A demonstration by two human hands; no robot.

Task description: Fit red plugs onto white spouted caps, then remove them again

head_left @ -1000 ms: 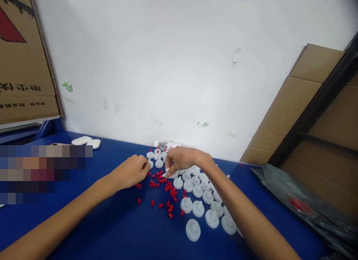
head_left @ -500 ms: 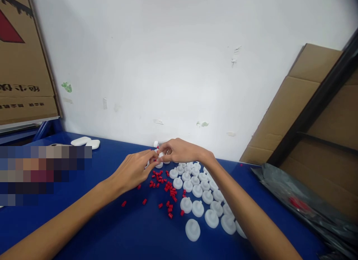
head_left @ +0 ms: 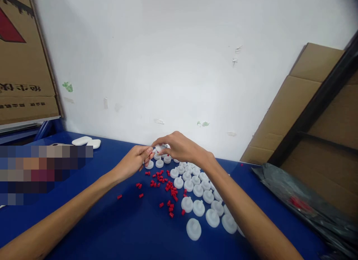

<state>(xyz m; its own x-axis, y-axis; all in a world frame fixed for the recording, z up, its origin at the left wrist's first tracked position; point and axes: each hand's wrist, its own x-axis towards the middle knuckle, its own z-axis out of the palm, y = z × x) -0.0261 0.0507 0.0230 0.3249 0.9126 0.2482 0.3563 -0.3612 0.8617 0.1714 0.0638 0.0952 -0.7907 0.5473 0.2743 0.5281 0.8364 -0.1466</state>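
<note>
My left hand is closed in a pinch, a trace of red at its fingertips that looks like a small red cap, mostly hidden. Against it, my right hand grips a white nozzle lid tilted on its side, its narrow spout pointing left into the left fingers. Below the hands, loose red caps are scattered over the blue table. Rows of white nozzle lids stand spout up beside and partly behind my right forearm. A few more white lids sit just under the hands.
A white wall rises behind the blue table. Two white rounded objects lie at the back left, near a blurred-out patch. Cardboard leans at the right, above a dark plastic bag with something red inside.
My left hand has drawn slightly left and up, its fingers curling more. My right hand has turned, tipping the white lid sideways. Several red caps at the left have shifted.
</note>
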